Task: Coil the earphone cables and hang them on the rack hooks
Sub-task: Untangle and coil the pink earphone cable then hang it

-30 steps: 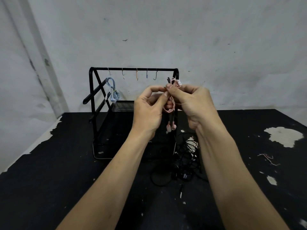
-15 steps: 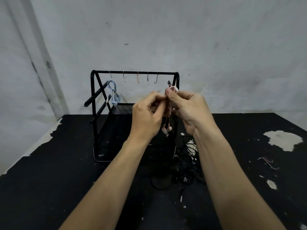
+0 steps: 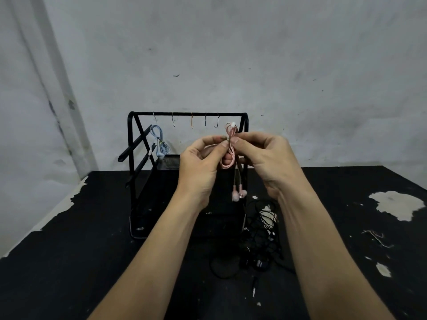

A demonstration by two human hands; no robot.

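Observation:
Both hands hold a coiled pink earphone cable (image 3: 229,155) in front of the black wire rack (image 3: 134,139). My left hand (image 3: 201,165) and my right hand (image 3: 261,155) pinch the coil near its top, thumbs almost touching. Two pink earbuds (image 3: 239,194) dangle below the coil. A loop of the pink cable sticks up above my fingers. A coiled blue earphone (image 3: 159,142) hangs from the leftmost hook. Several bare hooks (image 3: 191,121) hang from the rack's top bar.
A tangle of black earphone cables (image 3: 261,239) lies on the black table (image 3: 69,262) just right of the rack's base, with a jack plug (image 3: 254,288) nearer me. A thin loose wire (image 3: 377,237) lies at the far right. The table top has chipped pale patches.
The view shifted a little and both hands stayed in front of the rack. The fingers have worked along the pink coil, and the earbuds hang lower under it.

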